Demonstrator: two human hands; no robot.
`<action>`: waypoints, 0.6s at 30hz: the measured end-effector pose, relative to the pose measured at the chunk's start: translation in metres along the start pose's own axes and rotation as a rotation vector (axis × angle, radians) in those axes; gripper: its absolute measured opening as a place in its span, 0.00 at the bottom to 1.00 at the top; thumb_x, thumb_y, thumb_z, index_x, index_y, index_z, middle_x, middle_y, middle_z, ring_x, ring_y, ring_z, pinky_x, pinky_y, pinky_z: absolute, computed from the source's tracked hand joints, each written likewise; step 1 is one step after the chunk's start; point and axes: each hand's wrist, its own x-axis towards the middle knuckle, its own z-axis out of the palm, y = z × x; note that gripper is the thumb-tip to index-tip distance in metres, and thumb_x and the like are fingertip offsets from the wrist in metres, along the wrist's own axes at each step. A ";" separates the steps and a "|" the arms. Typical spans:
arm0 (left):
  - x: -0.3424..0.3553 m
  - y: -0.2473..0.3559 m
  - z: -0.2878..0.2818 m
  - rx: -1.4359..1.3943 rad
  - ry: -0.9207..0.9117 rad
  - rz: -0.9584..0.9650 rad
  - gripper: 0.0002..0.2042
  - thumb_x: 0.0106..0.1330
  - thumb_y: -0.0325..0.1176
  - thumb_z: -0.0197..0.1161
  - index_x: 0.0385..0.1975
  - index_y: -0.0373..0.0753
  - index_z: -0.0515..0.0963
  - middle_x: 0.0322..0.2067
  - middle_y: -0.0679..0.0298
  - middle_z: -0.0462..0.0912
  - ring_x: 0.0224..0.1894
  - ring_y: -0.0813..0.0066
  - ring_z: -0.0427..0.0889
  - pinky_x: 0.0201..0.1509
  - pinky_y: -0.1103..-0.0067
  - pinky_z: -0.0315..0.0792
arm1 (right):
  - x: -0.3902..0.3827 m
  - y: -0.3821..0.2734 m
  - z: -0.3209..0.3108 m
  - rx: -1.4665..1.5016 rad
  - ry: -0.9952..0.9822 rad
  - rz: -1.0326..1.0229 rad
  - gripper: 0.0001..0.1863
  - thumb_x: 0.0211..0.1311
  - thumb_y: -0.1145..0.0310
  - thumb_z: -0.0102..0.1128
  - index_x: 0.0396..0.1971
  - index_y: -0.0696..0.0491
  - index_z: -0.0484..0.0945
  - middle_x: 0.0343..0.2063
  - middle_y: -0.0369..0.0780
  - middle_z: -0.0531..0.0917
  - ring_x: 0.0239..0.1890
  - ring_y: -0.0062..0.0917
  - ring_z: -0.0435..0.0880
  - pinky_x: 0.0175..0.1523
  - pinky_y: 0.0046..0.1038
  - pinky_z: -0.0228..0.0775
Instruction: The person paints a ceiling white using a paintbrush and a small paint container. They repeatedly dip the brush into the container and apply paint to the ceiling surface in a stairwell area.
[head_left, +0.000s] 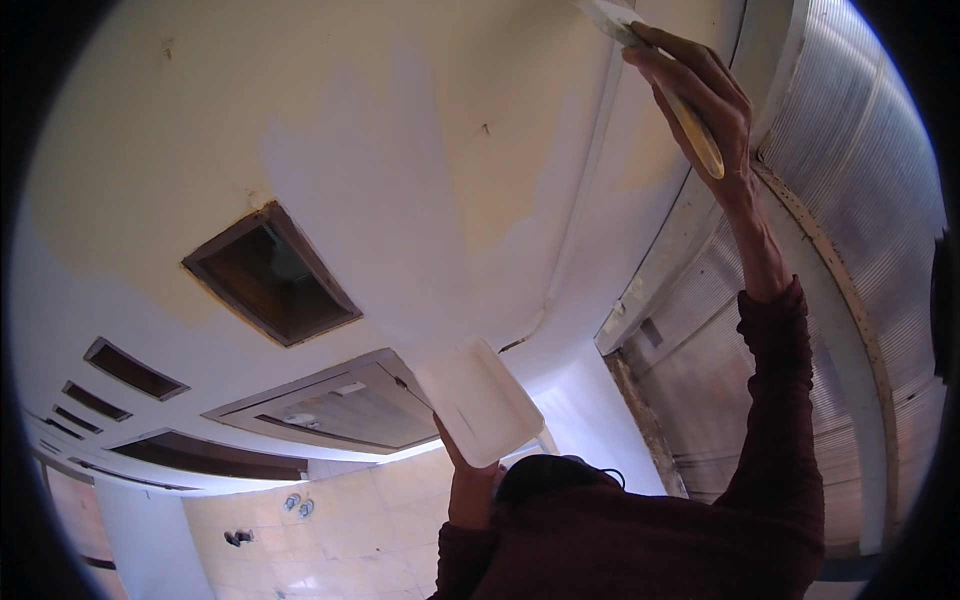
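My right hand (705, 95) is raised high at the upper right, its fingers closed round a paintbrush (704, 143) with a yellowish wooden handle. The brush's pale head points up and left, close to the wall (390, 170); whether it touches cannot be made out. That wall shows cream-yellow areas and whitish patches with uneven edges. Low in the middle, my left hand (468, 485) grips a white rectangular plastic tub (482, 400) by its side. The tub is tilted, with its pale inside in view; most of the left fingers are hidden behind it.
A brown-framed opening (335, 275) and a wood-framed door (300, 385) interrupt the wall on the left. Ribbed translucent sheeting (850, 190) with beams lies at right. Dark shoes (238, 537) and pale slippers (298, 505) stand on the tiled floor (340, 530).
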 end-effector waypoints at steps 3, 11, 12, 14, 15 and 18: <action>0.000 -0.002 0.009 0.070 0.026 0.019 0.27 0.76 0.55 0.43 0.67 0.45 0.66 0.59 0.63 0.77 0.59 0.62 0.78 0.58 0.60 0.79 | -0.058 -0.032 0.012 -0.037 -0.142 0.111 0.21 0.51 0.74 0.69 0.47 0.39 0.85 0.55 0.31 0.83 0.57 0.29 0.81 0.59 0.30 0.82; 0.002 0.003 0.008 0.051 0.113 -0.026 0.25 0.75 0.53 0.45 0.64 0.45 0.69 0.55 0.64 0.79 0.54 0.63 0.81 0.54 0.61 0.81 | -0.157 -0.097 0.032 0.119 -0.462 0.176 0.21 0.51 0.71 0.69 0.47 0.41 0.84 0.60 0.30 0.79 0.59 0.30 0.80 0.58 0.30 0.82; 0.002 0.003 0.007 0.038 0.118 -0.035 0.25 0.75 0.53 0.46 0.63 0.45 0.70 0.54 0.64 0.80 0.54 0.63 0.81 0.53 0.62 0.81 | -0.162 -0.101 0.032 0.142 -0.489 0.181 0.20 0.51 0.71 0.69 0.47 0.42 0.84 0.60 0.30 0.79 0.59 0.30 0.80 0.58 0.30 0.82; 0.001 0.001 0.006 0.037 0.138 -0.047 0.25 0.75 0.53 0.45 0.63 0.45 0.70 0.54 0.64 0.80 0.54 0.64 0.81 0.53 0.62 0.81 | -0.171 -0.107 0.032 0.188 -0.542 0.189 0.20 0.52 0.71 0.69 0.47 0.42 0.84 0.59 0.31 0.80 0.59 0.30 0.80 0.57 0.30 0.82; 0.000 0.000 0.006 0.036 0.147 -0.054 0.25 0.75 0.53 0.45 0.63 0.45 0.70 0.54 0.64 0.80 0.54 0.64 0.81 0.53 0.62 0.81 | -0.174 -0.109 0.031 0.227 -0.566 0.207 0.18 0.53 0.73 0.68 0.46 0.42 0.84 0.58 0.31 0.81 0.58 0.30 0.80 0.56 0.30 0.83; -0.001 -0.003 0.011 0.018 0.139 -0.078 0.25 0.75 0.54 0.45 0.64 0.46 0.70 0.55 0.65 0.79 0.54 0.65 0.81 0.53 0.62 0.81 | -0.169 -0.107 0.025 0.311 -0.612 0.248 0.15 0.54 0.73 0.69 0.43 0.45 0.85 0.54 0.33 0.83 0.54 0.31 0.83 0.52 0.31 0.83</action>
